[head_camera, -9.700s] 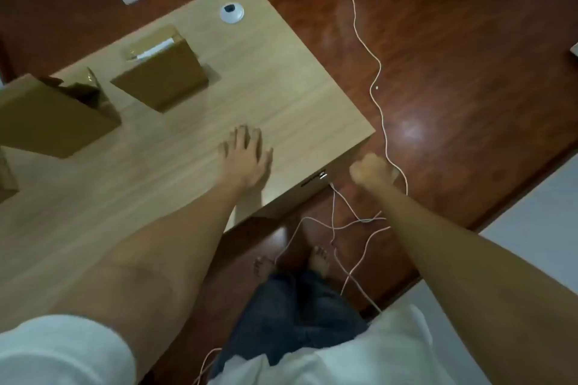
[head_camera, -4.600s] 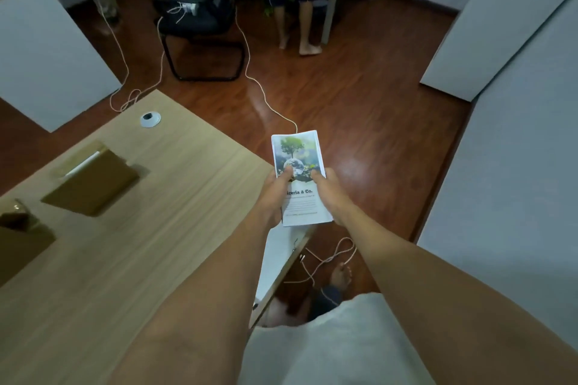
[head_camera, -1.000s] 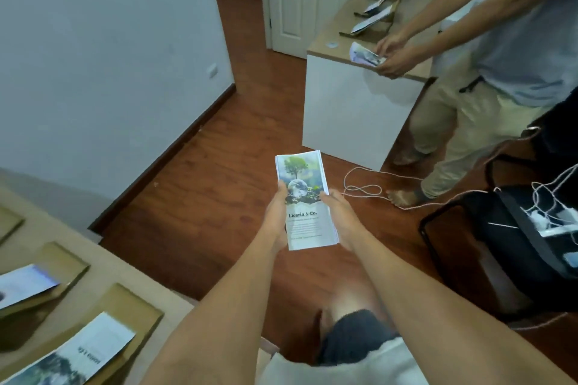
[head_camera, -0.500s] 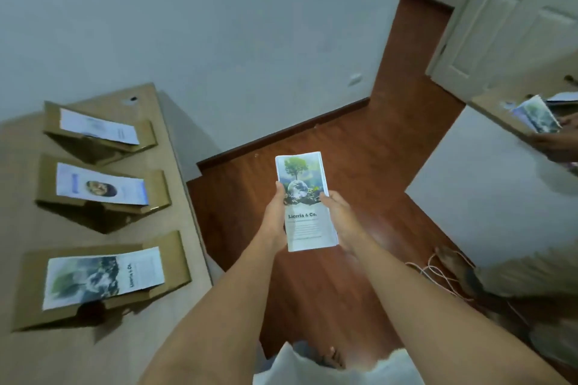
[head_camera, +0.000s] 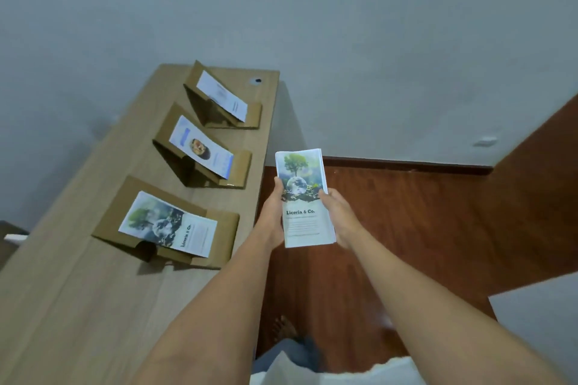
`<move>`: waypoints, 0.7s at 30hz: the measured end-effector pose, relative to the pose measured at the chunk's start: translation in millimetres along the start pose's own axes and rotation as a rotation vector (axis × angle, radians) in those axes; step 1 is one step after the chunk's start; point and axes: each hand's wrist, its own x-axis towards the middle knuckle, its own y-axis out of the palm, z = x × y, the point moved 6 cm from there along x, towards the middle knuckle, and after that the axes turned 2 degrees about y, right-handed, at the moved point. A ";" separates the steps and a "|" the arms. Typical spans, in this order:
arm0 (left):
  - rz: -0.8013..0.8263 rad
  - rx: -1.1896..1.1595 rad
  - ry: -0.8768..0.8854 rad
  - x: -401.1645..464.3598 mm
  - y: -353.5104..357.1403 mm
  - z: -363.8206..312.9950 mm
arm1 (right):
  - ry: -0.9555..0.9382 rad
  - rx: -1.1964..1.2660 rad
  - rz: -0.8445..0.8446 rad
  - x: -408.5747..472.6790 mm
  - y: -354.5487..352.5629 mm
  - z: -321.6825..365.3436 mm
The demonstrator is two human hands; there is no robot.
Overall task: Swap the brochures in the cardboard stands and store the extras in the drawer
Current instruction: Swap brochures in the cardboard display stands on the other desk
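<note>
A stack of brochures (head_camera: 302, 197) with a tree, a globe and "Liceria & Co." on the cover is held upright over the floor. My left hand (head_camera: 273, 212) grips its left edge and my right hand (head_camera: 339, 215) its right edge. Three cardboard stands sit in a row on the wooden table (head_camera: 78, 306) to the left. The near stand (head_camera: 219, 234) holds a matching tree brochure (head_camera: 169, 225). A blue brochure with a food photo (head_camera: 201, 147) rests in the middle stand (head_camera: 240, 167). The far stand (head_camera: 253, 117) carries a white brochure (head_camera: 222, 96).
The table runs along a grey wall (head_camera: 344, 40), with a round cable grommet (head_camera: 257, 81) at its far corner. Reddish wood floor (head_camera: 422, 228) lies to the right. A grey panel (head_camera: 544, 322) sits at the lower right. My feet (head_camera: 287, 331) show below.
My view has swung left, so the table with the three stands now lies straight ahead and close. Both hands keep the same hold on the stack. The other person has left the view.
</note>
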 end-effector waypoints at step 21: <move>-0.396 -0.509 0.260 35.6 -105.8 -96.5 | 0.145 -0.210 0.509 133.2 164.1 58.2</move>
